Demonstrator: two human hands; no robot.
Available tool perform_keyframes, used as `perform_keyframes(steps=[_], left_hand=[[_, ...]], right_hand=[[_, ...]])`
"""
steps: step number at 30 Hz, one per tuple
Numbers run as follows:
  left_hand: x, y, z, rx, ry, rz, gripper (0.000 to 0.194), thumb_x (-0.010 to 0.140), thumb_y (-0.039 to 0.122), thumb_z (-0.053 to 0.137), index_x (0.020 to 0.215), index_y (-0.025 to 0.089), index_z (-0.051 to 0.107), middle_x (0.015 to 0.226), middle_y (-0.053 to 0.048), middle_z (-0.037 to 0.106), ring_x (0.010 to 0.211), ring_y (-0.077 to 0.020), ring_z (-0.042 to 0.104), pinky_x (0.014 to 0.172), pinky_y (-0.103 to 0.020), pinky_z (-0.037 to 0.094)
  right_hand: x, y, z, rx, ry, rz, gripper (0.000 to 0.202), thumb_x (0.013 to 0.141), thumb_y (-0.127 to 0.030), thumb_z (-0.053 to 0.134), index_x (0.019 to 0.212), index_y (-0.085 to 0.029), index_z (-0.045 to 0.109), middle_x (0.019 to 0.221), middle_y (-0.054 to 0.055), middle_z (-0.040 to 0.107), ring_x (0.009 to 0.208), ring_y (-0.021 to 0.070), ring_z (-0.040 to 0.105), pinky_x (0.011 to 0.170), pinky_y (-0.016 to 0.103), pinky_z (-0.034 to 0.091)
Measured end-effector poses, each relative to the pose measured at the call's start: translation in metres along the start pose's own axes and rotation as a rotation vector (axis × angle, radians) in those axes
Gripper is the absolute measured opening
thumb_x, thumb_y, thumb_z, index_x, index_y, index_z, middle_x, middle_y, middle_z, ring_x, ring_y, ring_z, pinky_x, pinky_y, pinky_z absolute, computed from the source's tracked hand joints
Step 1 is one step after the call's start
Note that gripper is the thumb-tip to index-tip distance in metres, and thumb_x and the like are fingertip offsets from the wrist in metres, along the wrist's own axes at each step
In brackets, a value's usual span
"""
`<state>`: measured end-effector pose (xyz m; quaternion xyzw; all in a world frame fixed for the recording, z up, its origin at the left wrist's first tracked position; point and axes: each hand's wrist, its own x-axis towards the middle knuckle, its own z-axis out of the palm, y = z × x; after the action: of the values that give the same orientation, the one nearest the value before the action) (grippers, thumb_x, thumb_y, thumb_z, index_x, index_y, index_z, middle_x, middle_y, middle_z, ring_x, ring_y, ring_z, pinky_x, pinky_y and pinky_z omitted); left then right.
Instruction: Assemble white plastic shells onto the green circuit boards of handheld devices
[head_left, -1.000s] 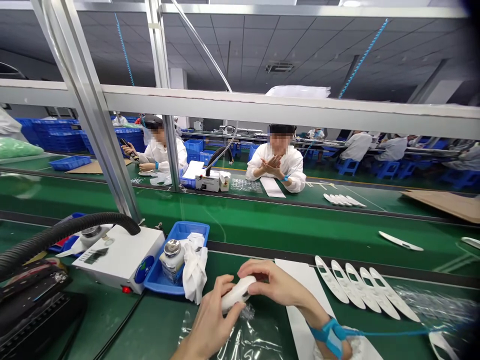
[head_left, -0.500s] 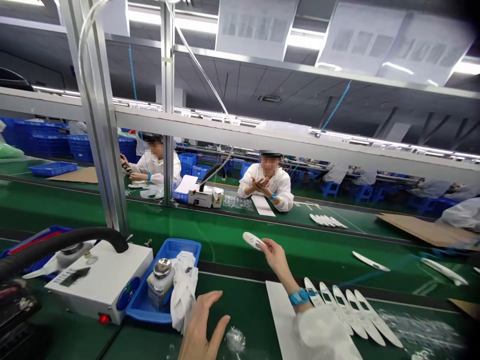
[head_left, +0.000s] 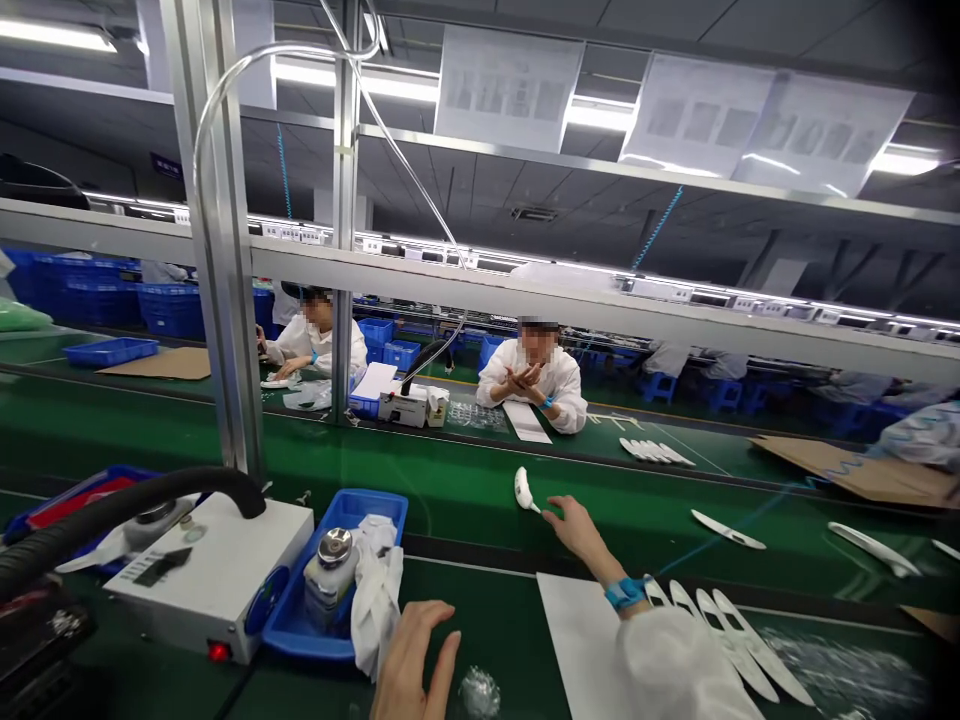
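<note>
White curved plastic device [head_left: 522, 489] has left the right hand [head_left: 581, 535]; now on the green belt [head_left: 442, 490], so neither hand carries it. Right fingers loosely parted, device just past their tips, contact unclear from here. Left hand [head_left: 411, 660] open, empty, beside crumpled clear plastic [head_left: 479, 692] on the bench [head_left: 480, 600]. Blue plastic tray [head_left: 309, 642] beyond.

This place is a factory assembly hall: long green belt [head_left: 442, 500], workers in white coats [head_left: 559, 375], stacked blue crates [head_left: 97, 290], ceiling lamps [head_left: 360, 80], and rows of identical white plastic parts [head_left: 757, 640].
</note>
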<state>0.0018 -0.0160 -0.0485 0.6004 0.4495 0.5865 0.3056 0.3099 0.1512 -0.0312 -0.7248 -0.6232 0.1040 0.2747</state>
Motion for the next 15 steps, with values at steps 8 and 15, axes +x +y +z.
perform_keyframes(steps=[8,15], left_hand=[[-0.003,0.006,-0.004,0.009,-0.029,0.066,0.013,0.091,0.031,0.055,0.098,0.025,0.064,0.1,-0.008,0.064,0.1,-0.0262,0.059,0.087,-0.036,0.045],[-0.001,0.0,-0.007,0.048,-0.009,0.159,0.012,0.092,0.028,0.054,0.095,0.024,0.065,0.095,-0.006,0.066,0.094,-0.024,0.062,0.081,-0.033,0.048]], right_hand=[[-0.158,0.054,-0.051,0.152,0.079,-0.086,0.041,0.088,-0.052,0.048,0.089,-0.018,0.069,0.08,0.009,0.069,0.069,0.0248,0.061,0.064,0.034,0.047],[-0.21,0.083,-0.036,0.254,0.338,0.03,0.053,0.088,-0.062,0.046,0.085,-0.015,0.07,0.071,0.01,0.07,0.056,0.0215,0.059,0.052,0.03,0.048]])
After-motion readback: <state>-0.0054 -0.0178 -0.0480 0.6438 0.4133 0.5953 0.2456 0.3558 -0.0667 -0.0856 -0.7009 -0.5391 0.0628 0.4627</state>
